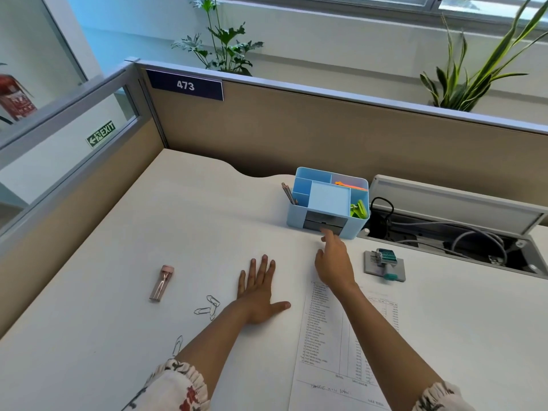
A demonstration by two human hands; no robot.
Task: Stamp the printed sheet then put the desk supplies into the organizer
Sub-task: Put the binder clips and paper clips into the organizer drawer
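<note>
Fingers [328, 235] at organizer [299, 222] drawer [324, 225]

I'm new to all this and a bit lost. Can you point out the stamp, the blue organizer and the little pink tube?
stamp [385, 258]: head view, teal top.
blue organizer [328, 200]: head view, middle lid.
pink tube [161, 283]: head view, clear body.

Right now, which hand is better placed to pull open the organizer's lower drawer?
The right hand: its forefinger already reaches the gray lower drawer at the front of the blue organizer. The left hand lies flat on the desk, well short of it.
</note>
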